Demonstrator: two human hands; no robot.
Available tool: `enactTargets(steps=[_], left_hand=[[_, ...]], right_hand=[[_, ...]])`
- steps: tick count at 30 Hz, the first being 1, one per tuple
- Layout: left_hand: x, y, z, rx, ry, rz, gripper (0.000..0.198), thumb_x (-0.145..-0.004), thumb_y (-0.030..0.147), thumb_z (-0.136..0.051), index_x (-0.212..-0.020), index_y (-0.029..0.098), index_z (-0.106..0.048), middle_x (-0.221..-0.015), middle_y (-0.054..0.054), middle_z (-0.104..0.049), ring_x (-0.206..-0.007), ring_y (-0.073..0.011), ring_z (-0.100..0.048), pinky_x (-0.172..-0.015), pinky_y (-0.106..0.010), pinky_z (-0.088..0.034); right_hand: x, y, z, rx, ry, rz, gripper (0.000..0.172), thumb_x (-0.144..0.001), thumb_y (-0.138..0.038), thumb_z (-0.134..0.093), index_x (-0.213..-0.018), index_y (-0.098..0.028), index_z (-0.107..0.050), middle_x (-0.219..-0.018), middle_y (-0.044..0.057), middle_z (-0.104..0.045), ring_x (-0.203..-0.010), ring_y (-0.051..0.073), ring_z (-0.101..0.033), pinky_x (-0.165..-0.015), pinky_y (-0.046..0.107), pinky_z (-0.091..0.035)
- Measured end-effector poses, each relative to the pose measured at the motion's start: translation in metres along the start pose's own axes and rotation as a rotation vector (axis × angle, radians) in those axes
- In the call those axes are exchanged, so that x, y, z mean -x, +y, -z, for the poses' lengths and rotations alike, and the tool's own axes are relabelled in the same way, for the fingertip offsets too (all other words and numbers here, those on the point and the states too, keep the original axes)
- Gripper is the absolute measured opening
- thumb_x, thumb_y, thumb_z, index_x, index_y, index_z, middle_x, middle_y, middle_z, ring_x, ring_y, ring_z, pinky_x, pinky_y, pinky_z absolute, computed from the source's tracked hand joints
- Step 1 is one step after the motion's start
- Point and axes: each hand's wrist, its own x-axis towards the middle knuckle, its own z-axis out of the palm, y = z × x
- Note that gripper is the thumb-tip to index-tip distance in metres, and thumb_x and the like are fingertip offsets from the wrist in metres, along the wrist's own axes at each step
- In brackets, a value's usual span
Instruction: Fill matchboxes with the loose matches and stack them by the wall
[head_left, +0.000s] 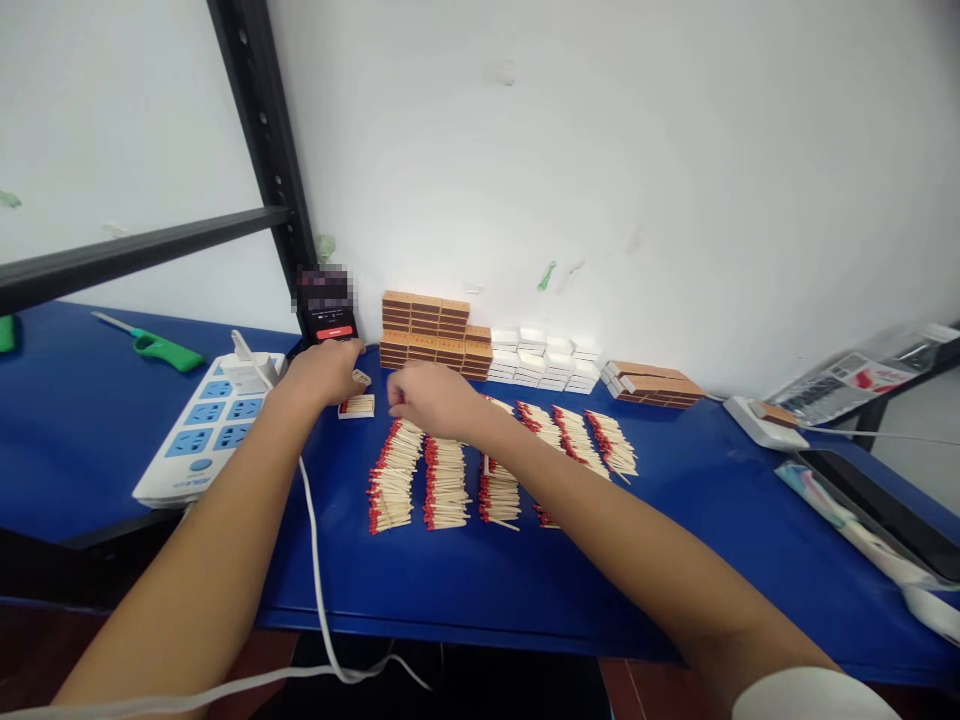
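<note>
My left hand (pixel 326 372) reaches to the back left of the blue table, its fingers curled beside a small pale piece (pixel 362 380) that I cannot make out. Just in front of that hand lies a white matchbox tray (pixel 356 406) with matches in it. My right hand (pixel 429 398) is closed, fingertips pinched together, just right of the tray and above the back of the match rows. Whatever it may hold is too small to see. Red-tipped matches (pixel 448 490) lie in several rows on the table, partly covered by my right forearm.
Brown matchboxes (pixel 436 345) and white trays (pixel 544 360) stand stacked along the wall, with brown sleeves (pixel 656 385) to their right. A power strip (pixel 217 420), green lighter (pixel 166 350) and phone (pixel 328 310) are at left. A white cable (pixel 315 560) crosses the table edge.
</note>
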Motion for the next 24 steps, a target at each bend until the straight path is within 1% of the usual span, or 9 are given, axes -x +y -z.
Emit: enactTargets(steps=[2,4,7,9,11,15,18,21,24], left_hand=[[0.0,-0.001,0.001,-0.007,0.007,-0.003,0.064,-0.081,0.032,-0.069,-0.143,0.021,-0.061,-0.134,-0.017,-0.073,-0.116,-0.0373,-0.072,-0.09,-0.039,-0.057],[0.001,-0.003,0.001,-0.015,0.021,-0.001,0.062,-0.082,0.03,-0.068,-0.143,0.021,-0.061,-0.136,-0.018,-0.072,-0.118,-0.0378,-0.072,-0.092,-0.04,-0.056],[0.0,-0.007,0.001,-0.028,0.044,0.01,0.056,-0.086,0.033,-0.063,-0.141,0.021,-0.062,-0.132,-0.019,-0.073,-0.116,-0.0385,-0.072,-0.091,-0.041,-0.056],[0.0,-0.009,0.001,-0.035,0.057,0.019,0.054,-0.088,0.036,-0.061,-0.14,0.021,-0.062,-0.129,-0.019,-0.074,-0.115,-0.0394,-0.072,-0.09,-0.042,-0.056],[0.0,-0.01,0.0,-0.038,0.068,0.027,0.054,-0.089,0.038,-0.059,-0.141,0.021,-0.062,-0.129,-0.02,-0.074,-0.116,-0.0399,-0.072,-0.09,-0.043,-0.056],[-0.001,-0.011,-0.001,-0.033,0.079,0.032,0.057,-0.088,0.035,-0.06,-0.143,0.023,-0.061,-0.131,-0.018,-0.074,-0.116,-0.0389,-0.072,-0.092,-0.043,-0.055],[-0.001,-0.012,0.0,-0.026,0.089,0.024,0.061,-0.085,0.034,-0.062,-0.145,0.023,-0.06,-0.133,-0.017,-0.073,-0.118,-0.0396,-0.071,-0.093,-0.044,-0.055],[-0.001,-0.013,0.001,-0.023,0.099,0.021,0.065,-0.083,0.034,-0.064,-0.147,0.02,-0.058,-0.136,-0.019,-0.072,-0.119,-0.0412,-0.071,-0.092,-0.044,-0.056],[-0.001,-0.015,0.002,-0.019,0.103,0.027,0.067,-0.083,0.034,-0.064,-0.148,0.018,-0.057,-0.135,-0.021,-0.071,-0.119,-0.0422,-0.07,-0.09,-0.045,-0.056]], right_hand=[[-0.007,-0.006,-0.009,-0.01,0.038,0.194,0.016,-0.099,-0.026,-0.07,-0.112,-0.017,-0.074,-0.121,0.011,-0.073,-0.108,0.024,-0.068,-0.087,0.033,-0.05],[-0.016,-0.012,-0.021,0.027,0.058,0.285,0.025,-0.098,-0.026,-0.072,-0.12,-0.013,-0.072,-0.124,0.014,-0.071,-0.112,0.027,-0.065,-0.091,0.036,-0.051],[-0.033,-0.016,-0.04,0.124,0.121,0.261,0.032,-0.097,-0.029,-0.074,-0.121,-0.008,-0.07,-0.125,0.019,-0.07,-0.121,0.033,-0.059,-0.093,0.041,-0.053],[-0.042,-0.016,-0.049,0.158,0.145,0.245,0.03,-0.097,-0.03,-0.074,-0.118,-0.008,-0.071,-0.123,0.019,-0.07,-0.121,0.034,-0.058,-0.094,0.043,-0.054],[-0.048,-0.014,-0.053,0.171,0.143,0.256,0.024,-0.099,-0.027,-0.071,-0.116,-0.01,-0.071,-0.122,0.018,-0.07,-0.118,0.032,-0.059,-0.095,0.042,-0.054],[-0.048,-0.009,-0.051,0.202,0.151,0.277,0.024,-0.103,-0.026,-0.066,-0.12,-0.01,-0.068,-0.127,0.018,-0.068,-0.12,0.03,-0.058,-0.097,0.041,-0.054],[-0.043,-0.008,-0.047,0.202,0.146,0.274,0.031,-0.102,-0.028,-0.069,-0.126,-0.01,-0.064,-0.132,0.018,-0.067,-0.123,0.03,-0.057,-0.096,0.041,-0.054],[-0.042,-0.008,-0.046,0.182,0.117,0.273,0.038,-0.102,-0.027,-0.07,-0.132,-0.008,-0.059,-0.128,0.017,-0.071,-0.12,0.03,-0.059,-0.092,0.04,-0.055],[-0.045,-0.008,-0.048,0.183,0.106,0.301,0.029,-0.102,-0.024,-0.068,-0.126,-0.007,-0.063,-0.126,0.017,-0.072,-0.119,0.03,-0.059,-0.09,0.041,-0.055]])
